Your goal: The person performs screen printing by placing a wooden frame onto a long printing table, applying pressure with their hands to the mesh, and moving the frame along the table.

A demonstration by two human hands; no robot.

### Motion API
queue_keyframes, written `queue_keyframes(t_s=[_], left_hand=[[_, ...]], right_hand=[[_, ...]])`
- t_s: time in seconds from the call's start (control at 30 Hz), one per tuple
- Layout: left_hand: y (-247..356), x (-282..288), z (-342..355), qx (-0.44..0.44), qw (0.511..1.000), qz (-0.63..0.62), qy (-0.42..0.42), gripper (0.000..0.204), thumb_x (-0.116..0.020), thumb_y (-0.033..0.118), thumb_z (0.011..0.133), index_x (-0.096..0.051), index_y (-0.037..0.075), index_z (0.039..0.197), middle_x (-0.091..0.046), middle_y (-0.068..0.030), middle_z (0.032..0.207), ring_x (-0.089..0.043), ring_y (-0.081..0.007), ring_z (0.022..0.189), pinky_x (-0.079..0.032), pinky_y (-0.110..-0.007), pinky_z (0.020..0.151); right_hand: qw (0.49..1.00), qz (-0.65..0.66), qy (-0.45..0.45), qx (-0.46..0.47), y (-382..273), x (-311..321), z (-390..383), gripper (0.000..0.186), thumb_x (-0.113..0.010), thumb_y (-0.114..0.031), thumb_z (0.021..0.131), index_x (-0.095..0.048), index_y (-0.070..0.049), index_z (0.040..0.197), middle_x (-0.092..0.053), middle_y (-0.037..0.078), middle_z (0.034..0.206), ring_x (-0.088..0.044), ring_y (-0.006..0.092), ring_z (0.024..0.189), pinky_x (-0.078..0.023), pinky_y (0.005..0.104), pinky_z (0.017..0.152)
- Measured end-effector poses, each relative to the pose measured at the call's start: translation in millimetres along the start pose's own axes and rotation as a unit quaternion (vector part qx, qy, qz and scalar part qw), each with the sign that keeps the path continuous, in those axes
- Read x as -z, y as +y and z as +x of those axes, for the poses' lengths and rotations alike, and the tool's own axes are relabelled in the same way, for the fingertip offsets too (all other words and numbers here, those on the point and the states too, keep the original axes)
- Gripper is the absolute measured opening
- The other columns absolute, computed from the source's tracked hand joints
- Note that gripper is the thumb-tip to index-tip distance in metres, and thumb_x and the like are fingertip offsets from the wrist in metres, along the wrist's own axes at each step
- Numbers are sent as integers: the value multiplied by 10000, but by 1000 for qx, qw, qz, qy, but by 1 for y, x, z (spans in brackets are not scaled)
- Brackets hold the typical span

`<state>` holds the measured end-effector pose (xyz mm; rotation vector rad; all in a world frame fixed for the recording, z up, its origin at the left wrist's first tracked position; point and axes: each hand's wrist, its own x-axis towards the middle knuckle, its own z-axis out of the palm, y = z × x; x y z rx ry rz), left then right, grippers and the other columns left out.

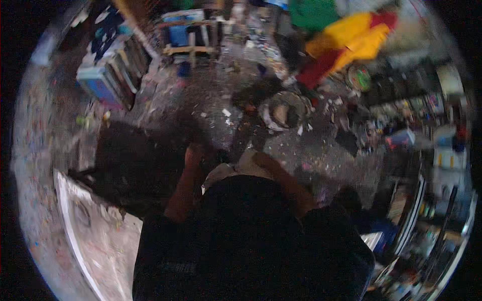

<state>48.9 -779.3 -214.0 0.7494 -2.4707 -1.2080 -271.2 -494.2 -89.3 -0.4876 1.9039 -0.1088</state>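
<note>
My left hand (195, 153) hangs low in front of my body, a little left of the middle. It is dark and blurred, and its fingers cannot be made out. My right hand (263, 160) is just right of the middle, against pale beige cloth (247, 161) that looks like my shorts. Its fingers are also too dark and smeared to read. No object shows clearly in either hand. My dark shirt (241, 226) fills the lower middle.
A round tub (285, 111) stands on the littered floor ahead. Leaning panels (108, 83) are at the left, a small wooden rack (190, 37) behind. Yellow and red cloth (346, 42) lies at the far right. Cluttered shelving (409, 108) lines the right, and a white-edged board (103, 241) is at the lower left.
</note>
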Motion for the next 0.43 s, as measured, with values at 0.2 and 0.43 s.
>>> queue_keyframes(t_s=[0.2, 0.43], left_hand=[[-3, 55, -4, 72, 983, 57, 157, 217, -552, 192, 929, -680, 26, 982, -676, -216, 949, -662, -420, 874, -529, -490, 725], [11, -50, -38, 450, 853, -21, 263, 632, -513, 395, 1007, -319, 204, 1578, -301, -184, 1613, -274, -270, 1504, -213, -400, 1240]], right_hand=[[976, -88, -193, -58, -171, 51, 44, 947, -710, -599, 834, -297, -140, 1553, -325, 188, 1569, -386, 364, 1415, -408, 549, 1083], [890, -351, -290, -18, -344, 109, 183, 1176, -786, -623, 767, -72, -236, 1617, -145, 114, 1670, -312, 370, 1473, -416, 632, 1050]])
